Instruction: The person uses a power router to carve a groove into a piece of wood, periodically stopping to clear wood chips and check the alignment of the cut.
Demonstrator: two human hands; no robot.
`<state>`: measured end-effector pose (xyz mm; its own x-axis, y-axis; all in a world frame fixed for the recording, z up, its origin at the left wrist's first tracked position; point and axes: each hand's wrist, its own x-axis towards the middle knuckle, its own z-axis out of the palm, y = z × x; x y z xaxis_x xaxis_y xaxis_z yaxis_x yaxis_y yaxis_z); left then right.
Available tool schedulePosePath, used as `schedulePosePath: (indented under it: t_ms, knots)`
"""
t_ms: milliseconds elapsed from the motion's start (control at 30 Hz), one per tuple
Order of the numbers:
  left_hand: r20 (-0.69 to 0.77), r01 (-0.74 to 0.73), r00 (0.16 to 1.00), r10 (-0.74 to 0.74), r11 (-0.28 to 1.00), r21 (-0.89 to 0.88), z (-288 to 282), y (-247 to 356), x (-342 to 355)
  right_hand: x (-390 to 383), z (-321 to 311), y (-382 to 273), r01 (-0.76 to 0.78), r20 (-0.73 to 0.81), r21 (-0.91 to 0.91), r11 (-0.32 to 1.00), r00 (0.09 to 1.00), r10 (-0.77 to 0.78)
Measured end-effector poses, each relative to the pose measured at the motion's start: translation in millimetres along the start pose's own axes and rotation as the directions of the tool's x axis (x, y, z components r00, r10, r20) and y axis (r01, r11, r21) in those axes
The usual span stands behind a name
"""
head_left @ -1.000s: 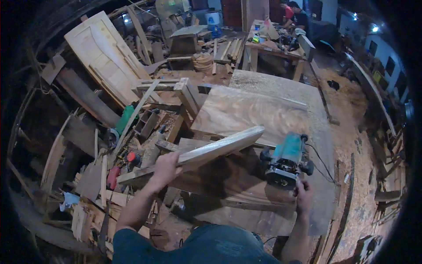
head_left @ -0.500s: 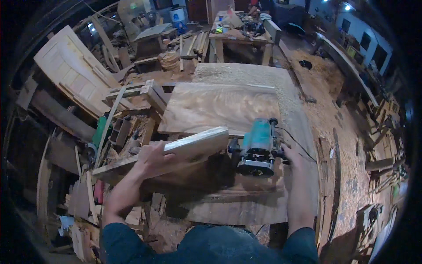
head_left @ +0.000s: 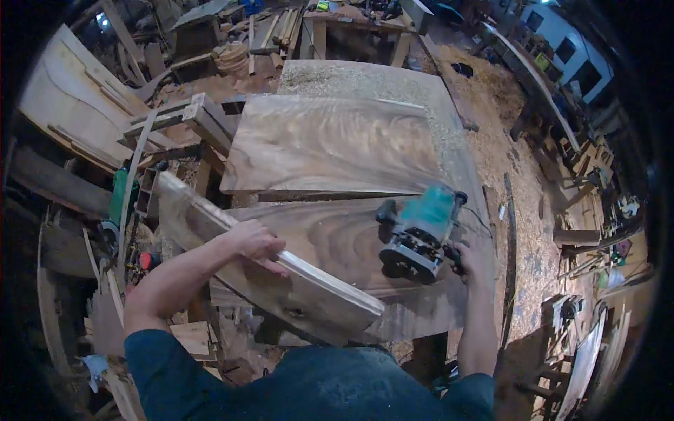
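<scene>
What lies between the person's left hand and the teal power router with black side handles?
In the head view, only a stretch of flat brown wooden board with dark grain shows between the left hand and the router.

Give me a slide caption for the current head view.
The left hand grips a wooden board while the right hand holds a teal router.

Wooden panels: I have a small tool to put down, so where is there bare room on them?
Widest: the far panel, bordered by sawdust beyond and on its right. Smaller: the near panel, between the held board and the router. Left of the panels is crowded with scrap wood.
</scene>
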<state>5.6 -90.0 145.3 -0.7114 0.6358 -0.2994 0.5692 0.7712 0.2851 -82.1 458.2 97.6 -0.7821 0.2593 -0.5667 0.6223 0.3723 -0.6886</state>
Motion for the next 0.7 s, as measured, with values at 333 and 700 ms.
schedulePosePath:
  t_ms: [333,700]
  knots:
    - [-0.662,0.266,0.711,-0.238,0.962,-0.060,55.0,-5.7,24.0,19.1,-39.7,58.1,-0.089,0.118,0.240,0.967,0.991,0.062]
    - [-0.109,0.155,-0.494,-0.863,0.037,-0.987,200.7,-155.4,-62.3,28.6,-36.6,47.0,-0.313,0.305,0.377,0.872,0.930,0.202]
